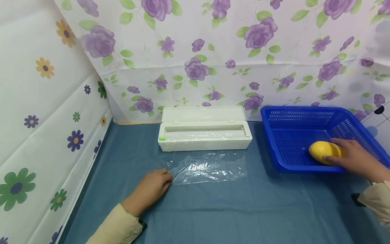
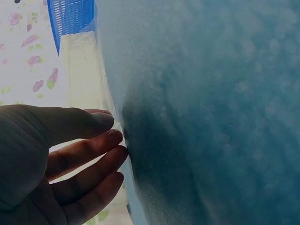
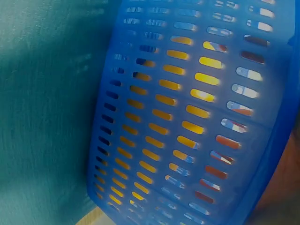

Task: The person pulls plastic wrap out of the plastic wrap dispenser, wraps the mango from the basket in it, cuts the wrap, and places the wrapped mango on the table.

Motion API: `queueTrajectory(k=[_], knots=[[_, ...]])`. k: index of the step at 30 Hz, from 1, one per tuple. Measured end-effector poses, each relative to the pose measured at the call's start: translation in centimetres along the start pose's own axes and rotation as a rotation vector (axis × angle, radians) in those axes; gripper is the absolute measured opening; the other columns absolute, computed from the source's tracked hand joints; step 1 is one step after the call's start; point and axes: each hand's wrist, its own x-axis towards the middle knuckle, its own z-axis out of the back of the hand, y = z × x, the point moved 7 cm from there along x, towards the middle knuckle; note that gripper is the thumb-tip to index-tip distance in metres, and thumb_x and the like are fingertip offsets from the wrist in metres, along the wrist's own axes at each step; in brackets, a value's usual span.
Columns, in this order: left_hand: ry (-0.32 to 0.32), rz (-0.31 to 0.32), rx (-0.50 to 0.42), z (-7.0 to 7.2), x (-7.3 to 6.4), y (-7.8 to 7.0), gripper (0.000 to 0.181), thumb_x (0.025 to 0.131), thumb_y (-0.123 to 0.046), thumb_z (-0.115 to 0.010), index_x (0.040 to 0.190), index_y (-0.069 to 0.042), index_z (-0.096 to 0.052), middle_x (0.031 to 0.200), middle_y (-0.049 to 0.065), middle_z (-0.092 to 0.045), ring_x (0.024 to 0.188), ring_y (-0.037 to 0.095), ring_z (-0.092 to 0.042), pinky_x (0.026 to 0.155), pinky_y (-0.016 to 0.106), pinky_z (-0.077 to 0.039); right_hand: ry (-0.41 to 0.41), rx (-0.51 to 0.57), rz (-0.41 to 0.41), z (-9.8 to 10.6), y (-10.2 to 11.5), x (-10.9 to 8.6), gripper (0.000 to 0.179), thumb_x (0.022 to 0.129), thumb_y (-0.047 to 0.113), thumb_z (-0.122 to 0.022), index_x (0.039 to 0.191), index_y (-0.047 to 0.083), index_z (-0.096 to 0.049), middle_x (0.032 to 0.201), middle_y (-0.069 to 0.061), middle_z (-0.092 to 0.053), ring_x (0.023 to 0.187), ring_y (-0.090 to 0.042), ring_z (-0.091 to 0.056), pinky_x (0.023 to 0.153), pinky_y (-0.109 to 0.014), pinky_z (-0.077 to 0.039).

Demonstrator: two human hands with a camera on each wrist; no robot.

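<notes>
A sheet of clear plastic film [image 1: 210, 168] lies crinkled on the blue-green cloth, in front of an open white wrap dispenser box [image 1: 204, 145]. At the sheet's left edge my left hand [image 1: 153, 185] pinches the film between thumb and index finger. The left wrist view shows the other fingers [image 2: 93, 180] loosely bent at the cloth. Inside the blue basket [image 1: 275, 157], my right hand [image 1: 354, 157] grips a smooth yellow oval fruit [image 1: 323, 150], thumb on its near side and fingers over the top. In the right wrist view the fruit's yellow shows through slots in the basket wall [image 3: 154, 112].
The dispenser's lid [image 1: 202, 114] stands raised at the back, with a white roll [image 1: 204, 133] inside and a small green slider [image 1: 162, 138] at its left end. Flowered sheeting [image 1: 195, 67] hangs behind, and more covers the left side. Blue-green cloth [image 1: 231, 213] covers the tabletop.
</notes>
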Motion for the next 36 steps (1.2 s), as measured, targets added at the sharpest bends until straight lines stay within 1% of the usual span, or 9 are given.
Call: queueTrajectory(k=[6,7,10,13,18,20,26,30,36], knots=[[0.002,-0.003,0.002,0.0,-0.1,0.1,0.012,0.086,-0.012,-0.078,0.08,-0.017,-0.069,0.076,-0.007,-0.058,0.071,0.01,-0.059,0.069,0.032,-0.05,0.089,-0.016,0.038,-0.3,-0.4,1.2,0.095,0.089,0.047,-0.073,0.139,-0.024,-0.036,0.129,-0.05,-0.044,0.107,-0.057,-0.047,0.083,-0.069,-0.041],[0.003,-0.002,0.002,0.0,-0.1,0.1,0.012,0.086,-0.012,-0.078,0.08,-0.017,-0.069,0.076,-0.007,-0.058,0.072,0.01,-0.059,0.069,0.032,-0.051,0.114,-0.013,0.029,-0.4,-0.5,1.4,0.096,0.089,0.048,-0.073,0.14,-0.025,-0.035,0.129,-0.05,-0.043,0.107,-0.058,-0.046,0.083,-0.07,-0.041],[0.003,-0.003,-0.003,-0.1,-0.2,0.1,0.012,0.086,-0.012,-0.078,0.08,-0.017,-0.07,0.077,-0.007,-0.06,0.073,0.011,-0.061,0.07,0.033,-0.051,0.153,-0.017,0.011,-0.5,-0.8,1.7,0.098,0.087,0.049,-0.075,0.139,-0.025,-0.035,0.126,-0.05,-0.045,0.105,-0.056,-0.049,0.081,-0.068,-0.043],[0.006,-0.003,-0.009,-0.3,-0.2,0.1,0.011,0.087,-0.013,-0.078,0.081,-0.018,-0.07,0.079,-0.007,-0.061,0.075,0.012,-0.062,0.072,0.034,-0.052,0.184,-0.024,-0.02,-0.6,-1.1,1.9,0.098,0.086,0.048,-0.075,0.14,-0.023,-0.034,0.129,-0.051,-0.041,0.109,-0.06,-0.043,0.085,-0.072,-0.039],[0.011,0.003,-0.012,-0.2,-0.1,0.1,0.011,0.087,-0.012,-0.078,0.081,-0.018,-0.07,0.079,-0.006,-0.061,0.075,0.012,-0.061,0.072,0.033,-0.052,0.192,-0.035,-0.04,-0.6,-1.5,2.2,0.092,0.085,0.042,-0.075,0.141,-0.02,-0.035,0.131,-0.051,-0.038,0.113,-0.063,-0.038,0.091,-0.077,-0.034],[0.009,0.003,-0.016,-0.1,-0.1,0.1,0.011,0.087,-0.012,-0.077,0.081,-0.017,-0.07,0.079,-0.006,-0.061,0.075,0.011,-0.061,0.072,0.033,-0.052,0.188,-0.038,-0.043,-0.6,-1.7,2.3,0.091,0.084,0.041,-0.076,0.14,-0.02,-0.036,0.13,-0.051,-0.04,0.113,-0.063,-0.039,0.092,-0.078,-0.033],[0.005,-0.002,-0.026,0.1,-0.1,0.0,0.012,0.087,-0.011,-0.077,0.081,-0.017,-0.07,0.079,-0.006,-0.061,0.075,0.011,-0.061,0.072,0.034,-0.052,0.186,-0.033,-0.034,-0.7,-2.1,2.8,0.093,0.084,0.044,-0.077,0.139,-0.02,-0.037,0.127,-0.05,-0.045,0.108,-0.061,-0.047,0.091,-0.076,-0.037],[0.011,0.008,-0.022,0.2,-0.1,-0.1,0.012,0.088,-0.012,-0.077,0.081,-0.018,-0.07,0.079,-0.007,-0.06,0.075,0.01,-0.061,0.071,0.033,-0.052,0.183,-0.038,-0.026,-0.7,-2.2,2.9,0.093,0.084,0.045,-0.076,0.138,-0.021,-0.038,0.126,-0.05,-0.046,0.105,-0.059,-0.049,0.089,-0.074,-0.039],[0.009,0.008,-0.015,0.2,-0.1,-0.1,0.01,0.087,-0.012,-0.078,0.083,-0.018,-0.07,0.08,-0.007,-0.061,0.074,0.01,-0.06,0.07,0.032,-0.052,0.154,-0.04,-0.01,-0.4,-1.7,2.7,0.093,0.086,0.048,-0.074,0.137,-0.021,-0.039,0.122,-0.047,-0.05,0.099,-0.053,-0.053,0.084,-0.07,-0.042]])
